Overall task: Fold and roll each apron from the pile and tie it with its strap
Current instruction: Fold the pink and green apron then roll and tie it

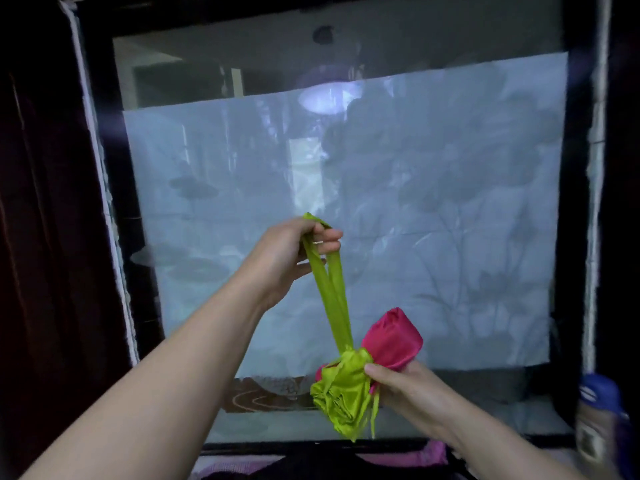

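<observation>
The right hand (412,389) grips the rolled apron (367,375) (pink and green) near the counter's (450,202) near edge. The left hand (298,251), fingers curled round the green strap (332,292), holds it taut above, probably to cinch the tie.

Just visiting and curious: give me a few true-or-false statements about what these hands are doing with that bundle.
1. The left hand grips the green strap. True.
2. The strap hangs slack. False: it runs taut from the left hand down to the roll.
3. The right hand holds the roll. True.
4. The roll is green all over. False: one end is green, the other pink.
5. A blue-capped bottle stands at the left edge. False: the bottle is at the right edge.
</observation>
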`<state>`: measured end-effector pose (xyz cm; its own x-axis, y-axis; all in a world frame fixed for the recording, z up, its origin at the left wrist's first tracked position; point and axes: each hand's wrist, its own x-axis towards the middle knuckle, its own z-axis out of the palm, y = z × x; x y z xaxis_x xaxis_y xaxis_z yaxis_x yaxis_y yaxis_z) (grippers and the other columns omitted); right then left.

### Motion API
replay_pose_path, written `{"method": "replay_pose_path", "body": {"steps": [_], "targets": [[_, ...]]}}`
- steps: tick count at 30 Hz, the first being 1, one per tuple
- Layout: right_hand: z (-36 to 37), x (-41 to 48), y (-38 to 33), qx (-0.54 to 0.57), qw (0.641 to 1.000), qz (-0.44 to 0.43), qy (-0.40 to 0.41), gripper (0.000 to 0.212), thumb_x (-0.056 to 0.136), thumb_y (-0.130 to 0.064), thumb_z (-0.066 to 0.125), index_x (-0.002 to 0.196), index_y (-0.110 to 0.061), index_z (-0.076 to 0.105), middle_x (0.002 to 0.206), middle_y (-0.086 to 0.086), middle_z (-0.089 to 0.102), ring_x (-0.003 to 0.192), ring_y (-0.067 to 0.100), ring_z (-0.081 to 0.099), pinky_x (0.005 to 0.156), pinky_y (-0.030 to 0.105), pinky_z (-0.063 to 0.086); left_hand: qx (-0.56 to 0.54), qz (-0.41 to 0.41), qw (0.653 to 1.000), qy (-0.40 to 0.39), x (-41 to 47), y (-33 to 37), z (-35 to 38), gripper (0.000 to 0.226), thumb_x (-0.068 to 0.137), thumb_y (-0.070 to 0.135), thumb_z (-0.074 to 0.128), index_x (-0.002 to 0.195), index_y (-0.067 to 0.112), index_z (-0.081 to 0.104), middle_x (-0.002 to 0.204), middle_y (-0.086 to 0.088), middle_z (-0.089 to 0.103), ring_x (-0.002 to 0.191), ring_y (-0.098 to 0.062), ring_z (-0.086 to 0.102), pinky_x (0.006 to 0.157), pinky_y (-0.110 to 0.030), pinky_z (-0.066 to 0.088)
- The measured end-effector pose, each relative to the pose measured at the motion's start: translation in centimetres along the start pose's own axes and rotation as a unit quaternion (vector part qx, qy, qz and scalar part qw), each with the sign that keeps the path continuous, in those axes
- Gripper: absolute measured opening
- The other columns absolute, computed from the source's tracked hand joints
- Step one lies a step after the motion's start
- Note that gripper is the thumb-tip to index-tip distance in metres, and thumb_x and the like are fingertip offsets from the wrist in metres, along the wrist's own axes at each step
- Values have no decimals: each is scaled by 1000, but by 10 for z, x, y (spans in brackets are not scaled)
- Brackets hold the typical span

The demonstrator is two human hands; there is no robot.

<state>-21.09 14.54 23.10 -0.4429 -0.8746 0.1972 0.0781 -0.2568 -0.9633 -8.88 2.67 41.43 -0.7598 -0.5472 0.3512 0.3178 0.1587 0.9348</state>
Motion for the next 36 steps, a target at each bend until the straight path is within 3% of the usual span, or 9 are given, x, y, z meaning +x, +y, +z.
{"method": "replay_pose_path", "body": {"steps": [5, 7, 10, 14, 19, 24, 27, 30, 36], "targets": [[-3, -24, -36, -91, 966, -8, 242, 127, 43, -46, 92, 147, -15, 25, 137, 10, 49, 118, 16, 53, 94, 23, 40, 33, 5, 995, -97, 8, -5, 20, 25, 96, 12, 43, 76, 16, 56, 87, 3, 69, 78, -11, 67, 79, -28, 48], [-2, -30, -57, -192, 940, -43, 279, 101, 63, -30, 87, 144, -19, 27, 142, 11, 41, 120, 15, 47, 96, 22, 38, 39, -5, 990, -139, 10, -14, 31, 21, 95, 12, 46, 78, 16, 59, 87, 3, 69, 76, -8, 67, 79, -26, 48], [9, -34, -95, -253, 928, -108, 250, 64, 83, -5, 68, 137, -17, 37, 131, 7, 49, 88, 3, 58, 78, 15, 48, 47, -15, 978, -202, 9, -27, 49, 19, 92, 10, 50, 78, 14, 62, 89, -1, 66, 78, -10, 66, 83, -29, 47], [9, -41, -142, -305, 915, -124, 232, 56, 88, -1, 61, 135, -19, 37, 94, -6, 58, 64, 2, 58, 57, 15, 44, 36, 5, 961, -273, 2, -30, 77, 22, 90, 6, 49, 72, 14, 60, 71, -1, 61, 68, -15, 64, 81, -34, 47], [-6, -80, -186, -416, 866, -126, 245, 25, 82, -9, 71, 102, -17, 59, 70, -10, 54, 48, -1, 48, 49, 13, 39, 21, 43, 946, -322, -3, -16, 121, 28, 91, 4, 49, 67, 14, 59, 67, 0, 54, 69, -16, 55, 77, -30, 47], [-31, -146, -228, -449, 834, -139, 288, 29, 84, -13, 70, 111, -14, 59, 60, -10, 56, 48, 3, 44, 53, 18, 36, -11, 70, 919, -388, -17, 5, 186, 14, 87, 13, 56, 74, 12, 57, 63, 0, 51, 54, -12, 53, 72, -27, 46], [-47, -190, -256, -447, 806, -159, 354, 22, 86, -7, 65, 98, -18, 50, 59, -5, 47, 49, 5, 40, 52, 16, 35, -39, 83, 905, -416, -25, 15, 231, 8, 86, 10, 59, 81, 15, 56, 57, 5, 51, 47, -9, 52, 77, -33, 45], [-63, -233, -279, -472, 777, -163, 383, 24, 87, 0, 60, 82, -18, 46, 59, -4, 47, 52, 4, 47, 51, 13, 40, -109, 68, 880, -458, -36, 22, 273, 21, 80, 5, 64, 91, 18, 52, 64, 3, 52, 51, -11, 55, 81, -38, 49], [-80, -310, -325, -513, 741, -109, 419, 24, 92, 4, 49, 79, -16, 55, 68, 0, 54, 61, 10, 62, 65, 22, 45, -133, 132, 836, -516, -62, 36, 352, 33, 92, -7, 47, 72, 16, 60, 73, -1, 60, 69, -11, 61, 78, -31, 54]]}}
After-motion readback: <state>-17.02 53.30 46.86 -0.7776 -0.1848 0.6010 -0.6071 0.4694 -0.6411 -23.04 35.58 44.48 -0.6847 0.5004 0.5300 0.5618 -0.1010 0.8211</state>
